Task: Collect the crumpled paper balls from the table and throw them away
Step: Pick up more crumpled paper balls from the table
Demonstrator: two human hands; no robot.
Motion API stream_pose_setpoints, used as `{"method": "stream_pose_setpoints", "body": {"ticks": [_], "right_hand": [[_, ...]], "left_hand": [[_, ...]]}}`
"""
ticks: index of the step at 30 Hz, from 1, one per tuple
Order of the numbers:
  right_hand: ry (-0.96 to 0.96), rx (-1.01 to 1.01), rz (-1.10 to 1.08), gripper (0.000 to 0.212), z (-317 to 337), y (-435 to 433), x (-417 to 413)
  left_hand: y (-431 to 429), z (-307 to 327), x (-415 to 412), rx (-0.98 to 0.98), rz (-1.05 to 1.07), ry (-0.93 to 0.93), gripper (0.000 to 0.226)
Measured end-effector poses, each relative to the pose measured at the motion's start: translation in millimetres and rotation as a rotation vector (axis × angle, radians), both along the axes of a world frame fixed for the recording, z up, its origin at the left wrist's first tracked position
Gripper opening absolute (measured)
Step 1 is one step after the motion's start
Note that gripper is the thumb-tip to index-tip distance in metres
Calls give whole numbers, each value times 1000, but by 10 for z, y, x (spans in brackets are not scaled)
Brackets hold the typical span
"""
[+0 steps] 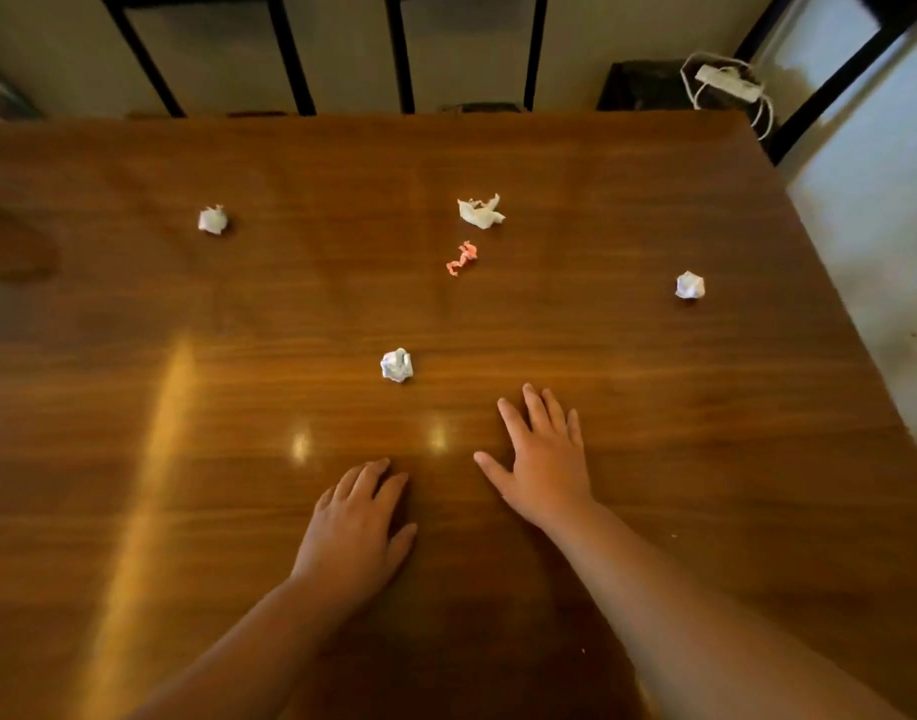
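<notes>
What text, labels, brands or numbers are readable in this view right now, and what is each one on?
Nothing here can be read.
On the nearest paper ball: faint bluish marks, perhaps print, too blurred to read.
On the pink scrap: no lettering can be made out.
On the power strip in the background: any label is too small to read.

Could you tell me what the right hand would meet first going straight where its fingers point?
Probably the pink scrap, with the white wad beyond; from the right hand the line seems to pass right of the near ball, depth unclear.
</notes>
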State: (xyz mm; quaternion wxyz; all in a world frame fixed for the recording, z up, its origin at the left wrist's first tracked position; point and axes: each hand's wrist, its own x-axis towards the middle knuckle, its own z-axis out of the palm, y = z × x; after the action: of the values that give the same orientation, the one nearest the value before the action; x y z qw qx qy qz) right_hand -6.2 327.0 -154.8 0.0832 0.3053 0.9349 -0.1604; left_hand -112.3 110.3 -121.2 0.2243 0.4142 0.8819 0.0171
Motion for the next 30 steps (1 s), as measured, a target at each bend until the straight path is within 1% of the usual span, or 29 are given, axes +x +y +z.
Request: {"method": "stream_pose_setpoints", "body": {"ticks": [2, 4, 6, 7, 8, 9, 11, 14, 17, 20, 26, 30], "right_hand": [[59, 69, -19, 75, -59, -36, -45], [74, 118, -35, 72, -107, -61, -47], [77, 120, -51, 71, -136, -57, -44], [76, 117, -54, 71, -148, -55, -49], [71, 117, -57, 71, -160, -54, -59], [64, 121, -60, 71, -172, -55, -61], [47, 132, -63, 71, -198, -64, -70], [33, 145, -69, 71, -220, -63, -57], [37, 132, -81, 72, -209, -57, -40], [44, 104, -88, 71, -175, -69, -25], [42, 56, -99, 71, -141, -66, -50], [52, 52, -93, 70, -123, -65, -50]], "left_hand": [[148, 90, -239, 130, 8, 16, 53], [359, 213, -499, 309, -14, 90, 42], [637, 325, -795, 508, -38, 160, 35], [795, 375, -956, 569, -47, 171, 34], [963, 422, -1116, 579, -50, 167, 35], [1135, 453, -1272, 538, -49, 153, 38], [1474, 458, -1556, 375, -57, 118, 45], [1925, 377, -1820, 179, -163, 129, 54], [2280, 225, -1979, 101, -293, 147, 66], [2515, 98, -2127, 52, -361, 123, 74], [2769, -139, -2282, 98, -447, 206, 63], [2867, -281, -2275, 138, -525, 300, 41]]}}
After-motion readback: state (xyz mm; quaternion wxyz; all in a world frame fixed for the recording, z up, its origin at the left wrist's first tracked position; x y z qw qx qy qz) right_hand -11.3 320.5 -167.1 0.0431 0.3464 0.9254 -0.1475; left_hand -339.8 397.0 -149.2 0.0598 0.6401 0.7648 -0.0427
